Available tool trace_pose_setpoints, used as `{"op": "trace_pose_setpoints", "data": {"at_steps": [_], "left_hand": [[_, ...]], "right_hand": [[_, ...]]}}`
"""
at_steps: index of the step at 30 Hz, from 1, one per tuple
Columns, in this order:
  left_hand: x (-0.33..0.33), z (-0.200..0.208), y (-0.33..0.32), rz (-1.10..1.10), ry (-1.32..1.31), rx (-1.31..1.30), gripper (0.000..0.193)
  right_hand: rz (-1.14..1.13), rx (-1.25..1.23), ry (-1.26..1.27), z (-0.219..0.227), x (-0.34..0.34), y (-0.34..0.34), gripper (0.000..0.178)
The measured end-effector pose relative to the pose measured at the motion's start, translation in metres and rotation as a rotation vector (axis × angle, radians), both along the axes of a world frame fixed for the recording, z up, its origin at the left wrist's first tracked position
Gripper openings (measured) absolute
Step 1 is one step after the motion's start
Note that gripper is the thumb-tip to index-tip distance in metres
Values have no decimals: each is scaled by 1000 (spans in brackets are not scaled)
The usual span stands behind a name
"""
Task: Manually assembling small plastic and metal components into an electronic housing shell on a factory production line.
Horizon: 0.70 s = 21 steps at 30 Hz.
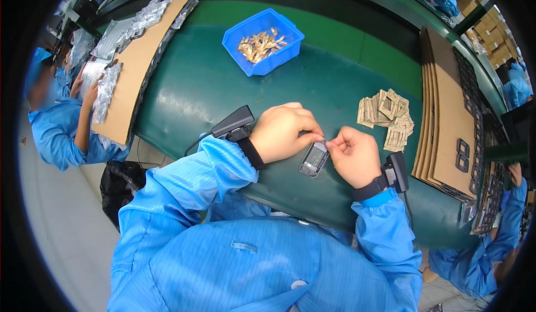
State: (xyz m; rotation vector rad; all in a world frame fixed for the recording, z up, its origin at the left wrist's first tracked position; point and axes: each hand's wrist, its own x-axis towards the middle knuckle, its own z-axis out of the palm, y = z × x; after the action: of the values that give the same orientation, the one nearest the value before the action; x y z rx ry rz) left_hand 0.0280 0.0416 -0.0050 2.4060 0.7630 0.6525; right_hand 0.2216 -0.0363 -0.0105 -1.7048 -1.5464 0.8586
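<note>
Left hand (285, 130) gripping small grey device (314, 159), right hand (353, 154) pinching something tiny, perhaps a tab

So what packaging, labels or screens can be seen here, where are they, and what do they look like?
Small device: held between left hand and right hand, dark with a grey screen-like face.
Blue bin: far side of the table, rectangular, holding tan pieces.
Cardboard sheets: stacked at right, brown.
Silvery bags: at left, crinkled.
</note>
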Motion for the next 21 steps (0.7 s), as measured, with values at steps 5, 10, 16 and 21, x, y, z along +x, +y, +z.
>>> {"op": "trace_pose_setpoints", "data": {"at_steps": [5, 10, 16, 21], "left_hand": [[-3, -6, -5, 22, -91, -29, 22], [-9, 6, -24, -23, -70, 0, 41], [-2, 4, -19, 36, -10, 53, 25], [37, 10, 0, 40, 146, -23, 13]], "right_hand": [[3, -211, 454, 2, 12, -3, 18], [200, -182, 357, 12, 25, -8, 36], [37, -15, -215, 22, -10, -1, 23], [-13, 67, -418, 19, -9, 14, 24]]}}
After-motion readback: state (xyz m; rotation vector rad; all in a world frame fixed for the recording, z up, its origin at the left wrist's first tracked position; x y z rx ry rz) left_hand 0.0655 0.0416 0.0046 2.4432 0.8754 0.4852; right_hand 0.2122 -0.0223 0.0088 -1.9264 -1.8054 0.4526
